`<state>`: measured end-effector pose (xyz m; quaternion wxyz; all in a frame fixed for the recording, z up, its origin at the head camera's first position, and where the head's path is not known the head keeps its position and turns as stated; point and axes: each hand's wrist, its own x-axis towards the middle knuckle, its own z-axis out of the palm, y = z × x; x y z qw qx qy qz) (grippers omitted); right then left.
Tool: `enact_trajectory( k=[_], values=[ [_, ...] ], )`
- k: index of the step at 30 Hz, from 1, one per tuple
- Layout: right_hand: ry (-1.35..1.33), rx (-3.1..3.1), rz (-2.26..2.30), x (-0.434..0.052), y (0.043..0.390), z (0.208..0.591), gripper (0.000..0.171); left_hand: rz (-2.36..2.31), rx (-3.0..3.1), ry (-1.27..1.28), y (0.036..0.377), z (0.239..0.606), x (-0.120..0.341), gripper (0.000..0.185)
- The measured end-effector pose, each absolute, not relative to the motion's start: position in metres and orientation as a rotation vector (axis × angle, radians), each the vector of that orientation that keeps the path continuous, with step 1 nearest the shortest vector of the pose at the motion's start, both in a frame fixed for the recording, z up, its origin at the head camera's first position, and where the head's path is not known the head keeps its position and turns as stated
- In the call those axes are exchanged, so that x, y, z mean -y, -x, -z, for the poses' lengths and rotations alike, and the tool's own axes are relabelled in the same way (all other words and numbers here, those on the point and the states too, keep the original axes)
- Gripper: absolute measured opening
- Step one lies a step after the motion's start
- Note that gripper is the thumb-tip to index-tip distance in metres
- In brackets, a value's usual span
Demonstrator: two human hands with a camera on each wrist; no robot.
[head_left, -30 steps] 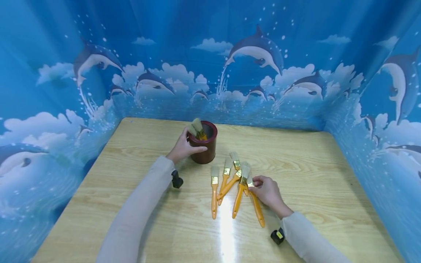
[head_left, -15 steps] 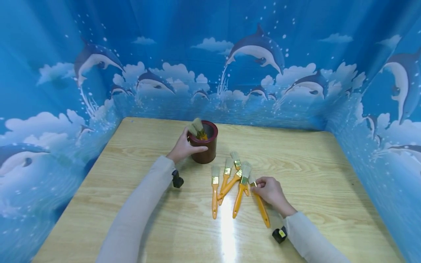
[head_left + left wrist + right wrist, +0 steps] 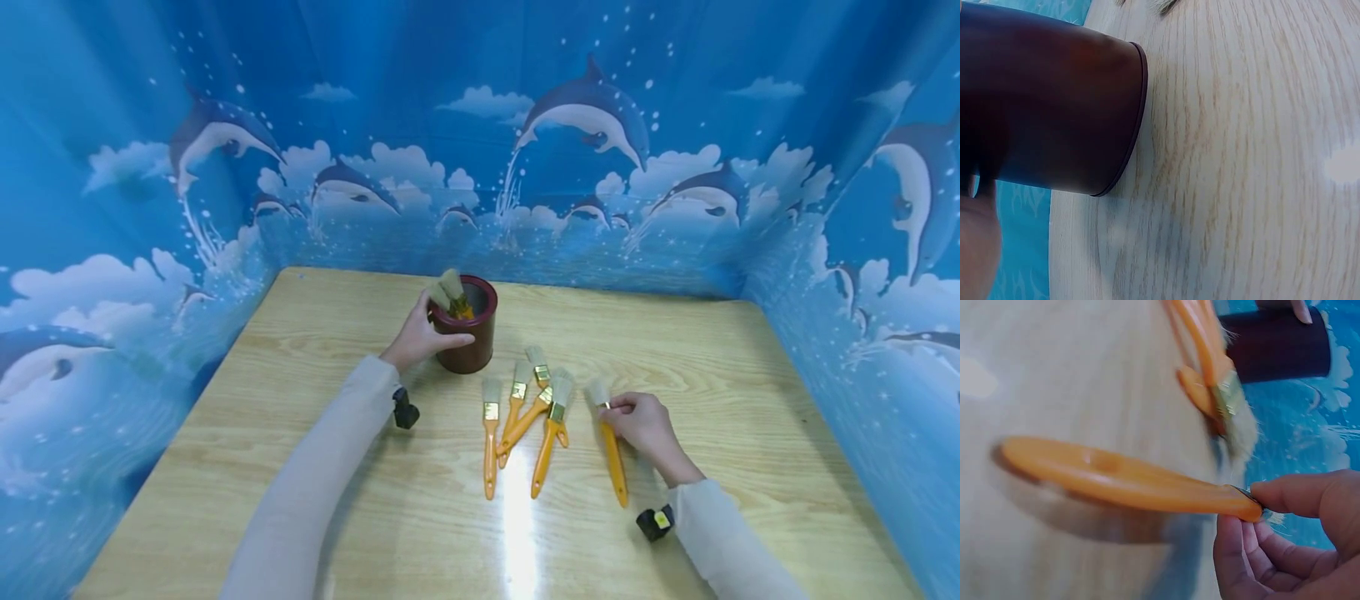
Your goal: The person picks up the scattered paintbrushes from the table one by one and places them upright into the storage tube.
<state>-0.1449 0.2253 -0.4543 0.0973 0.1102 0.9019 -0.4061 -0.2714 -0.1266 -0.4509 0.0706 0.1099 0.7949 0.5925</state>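
My left hand (image 3: 417,337) is on the left side of the table (image 3: 300,467). My fingers curl round the side of the dark red cup (image 3: 468,333), and I think I hold it so it does not tip. The cup stands up straight near the back of the table. Two brushes in the cup (image 3: 448,293) stick out of the top, hairy ends up. In the left wrist view I see the cup's round wall (image 3: 1054,106) lying right on the wood, and a bit of my hand at the edge.

Next to the right, in front of the cup, four brushes on the table (image 3: 525,417) lie in a bunch. Some cross over each other. Their orange handles point at me and their hairy ends point to the cup. They sit between the cup and my other hand, so they could be in the way.

Then comes my right hand (image 3: 643,425). It pinches one brush (image 3: 611,446) at the shiny metal part near the hairs. My thumb and fingertips (image 3: 1297,494) squeeze it tight. This brush is a little apart from the bunch, and its handle hangs back toward me. I cannot tell if the end touches the table.

All around the table is a blue wall with dolphins (image 3: 592,117).
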Motion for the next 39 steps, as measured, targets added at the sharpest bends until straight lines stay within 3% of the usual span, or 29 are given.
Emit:
enact_trajectory(
  k=[19, 39],
  values=[
    [-0.269, -2.570, 1.413, -0.220, 0.185, 0.395, 0.042, -1.798, -2.389, -0.335, 0.271, 0.451, 0.126, 0.107],
    [-0.097, -2.567, 1.551, -0.182, 0.211, 0.353, 0.035, -1.805, -2.398, -0.335, 0.269, 0.450, 0.125, 0.104]
  ],
)
